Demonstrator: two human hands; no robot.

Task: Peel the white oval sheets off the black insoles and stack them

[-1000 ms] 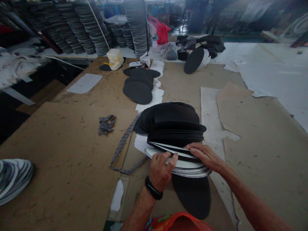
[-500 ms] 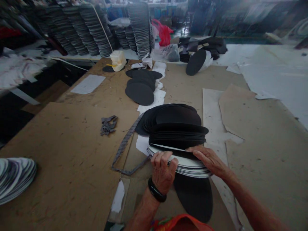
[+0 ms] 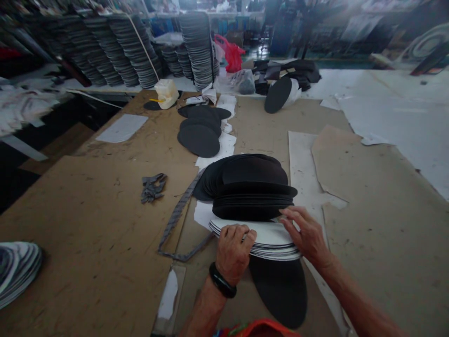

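A stack of oval pieces, pale on top with dark edges between the layers, lies slightly tilted in front of me. My left hand is closed over its near left side, fingers curled on the top piece. At the stack's right end is my right hand, thumb and fingers apart. Its fingertips touch or nearly touch the edge of a black oval pile just behind. More black ovals fan out beyond that pile. One black oval lies under the pale stack, towards me.
Cardboard covers the table. On the left are a grey fabric scrap and another oval stack. A grey strip loops beside the work. Farther back are dark ovals, a white plastic jug and tall stacks.
A dark surface showed on the pale stack under my right fingers; now the top is pale. My right fingers have lifted and spread towards the black pile. The view has shifted slightly.
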